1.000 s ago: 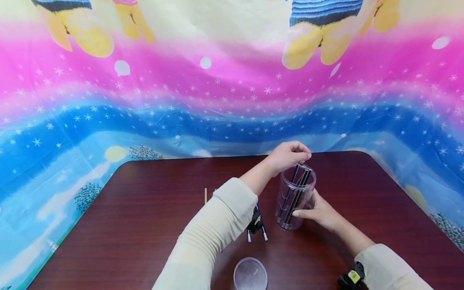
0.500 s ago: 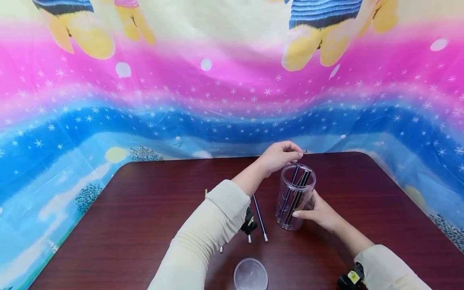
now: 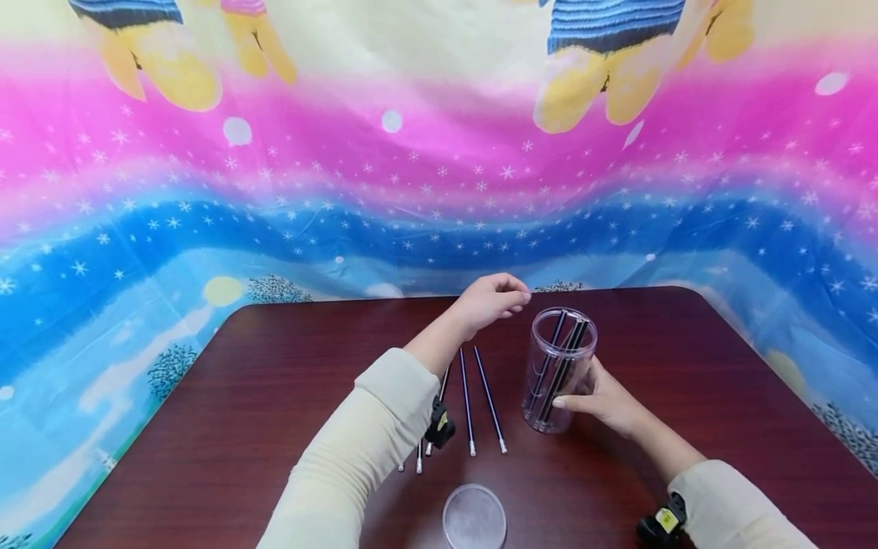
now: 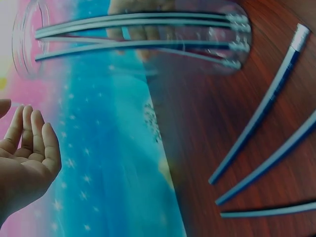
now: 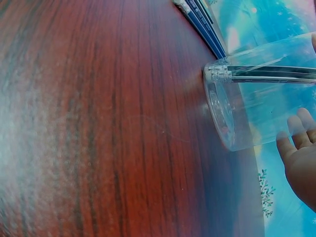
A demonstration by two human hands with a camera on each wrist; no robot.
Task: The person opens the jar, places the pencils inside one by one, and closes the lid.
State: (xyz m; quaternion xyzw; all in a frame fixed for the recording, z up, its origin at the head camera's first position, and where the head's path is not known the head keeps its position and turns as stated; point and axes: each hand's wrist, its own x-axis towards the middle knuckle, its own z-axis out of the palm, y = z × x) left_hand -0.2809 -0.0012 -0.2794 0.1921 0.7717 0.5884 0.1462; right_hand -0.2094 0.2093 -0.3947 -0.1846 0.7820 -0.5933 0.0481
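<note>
A tall clear plastic jar [image 3: 534, 370] stands upright on the table. Inside it lean several dark pencils [image 3: 564, 367], their eraser ends down, as the left wrist view shows. My right hand [image 3: 604, 400] grips the jar low on its right side, thumb in front and fingers behind. To the left of the jar's mouth, my left hand [image 3: 488, 303] hovers above the far part of the table, holding nothing, its fingers loosely bent. Below it lie several more pencils [image 3: 468, 404], some partly hidden by the left forearm; their eraser ends point toward me.
A round clear lid [image 3: 475, 518] lies near the front of the dark wooden table [image 3: 261, 427]. Behind the table hangs a colourful printed cloth [image 3: 439, 175]. Each wrist carries a small black camera.
My left hand has moved left, from above the jar's mouth to beside it, uncovering more pencils on the table. The right hand and jar stay in place.
</note>
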